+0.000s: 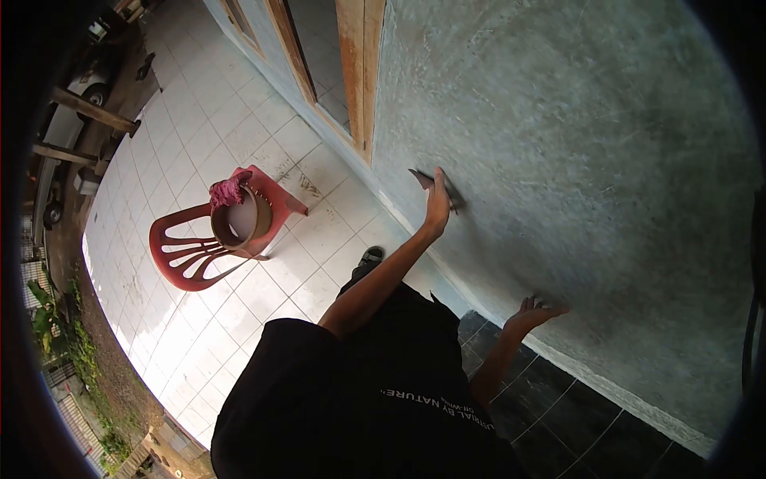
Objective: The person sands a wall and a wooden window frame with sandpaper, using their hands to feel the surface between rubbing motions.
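Observation:
My left hand (436,209) is closed on a dark thin flat piece (420,177), held against the grey plastered wall (574,144); its pointed corner sticks out past the fingers. Lower down, near the wall's bottom edge, my right hand (528,316) is at the wall with its fingers apart. No held object shows in it.
A red plastic chair (182,275) stands on pale floor tiles, with a bucket (257,219) and a pink cloth (228,190) on it. Beyond is a wooden door frame (363,76). Dark tiles (550,399) lie below the wall. Vehicles and plants are outside at far left.

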Demonstrator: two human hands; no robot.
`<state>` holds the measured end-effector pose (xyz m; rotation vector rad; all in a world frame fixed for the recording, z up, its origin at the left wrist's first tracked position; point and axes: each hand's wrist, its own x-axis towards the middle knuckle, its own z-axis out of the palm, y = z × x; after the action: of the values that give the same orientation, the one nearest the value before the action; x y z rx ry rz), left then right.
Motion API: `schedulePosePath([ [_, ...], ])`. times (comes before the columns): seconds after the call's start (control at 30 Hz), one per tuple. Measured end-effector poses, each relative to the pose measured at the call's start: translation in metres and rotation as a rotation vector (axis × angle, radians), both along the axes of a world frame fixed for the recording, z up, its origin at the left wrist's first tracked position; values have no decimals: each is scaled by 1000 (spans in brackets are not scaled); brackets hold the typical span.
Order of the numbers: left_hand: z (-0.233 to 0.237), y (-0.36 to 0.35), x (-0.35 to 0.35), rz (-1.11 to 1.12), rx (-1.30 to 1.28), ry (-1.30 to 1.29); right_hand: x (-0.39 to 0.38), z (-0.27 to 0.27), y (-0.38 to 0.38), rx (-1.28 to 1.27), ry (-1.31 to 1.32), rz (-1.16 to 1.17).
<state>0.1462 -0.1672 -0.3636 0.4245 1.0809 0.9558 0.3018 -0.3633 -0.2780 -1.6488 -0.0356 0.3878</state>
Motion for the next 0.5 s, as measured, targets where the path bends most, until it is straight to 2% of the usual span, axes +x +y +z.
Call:
schedulePosePath([
  [0.07, 10, -2, -2, -76, -50, -131, 4, -1, 2, 11, 27, -31],
  [0.2, 48, -25, 7, -140, 73, -91, 2, -3, 2, 11, 49, -47],
  [0.27, 36, -19, 7, -129, 33, -91, 1, -4, 6, 15, 52, -41],
  [0.33, 9, -14, 7, -122, -5, -93, 1, -13, 9, 138, 115, -56],
  [0.37, -9, -11, 1, -91, -60, -235, 2, -16, 10, 142, 113, -62],
  [0.4, -8, -7, -5, -57, -113, -378, 4, -18, 12, 275, 305, -47],
  [0.43, -5, -7, -5, -64, -109, -380, 6, -22, 14, 407, 495, -30],
  [0.5, 5, -17, -5, -7, -128, -376, 11, -42, 11, 453, 571, 1],
])
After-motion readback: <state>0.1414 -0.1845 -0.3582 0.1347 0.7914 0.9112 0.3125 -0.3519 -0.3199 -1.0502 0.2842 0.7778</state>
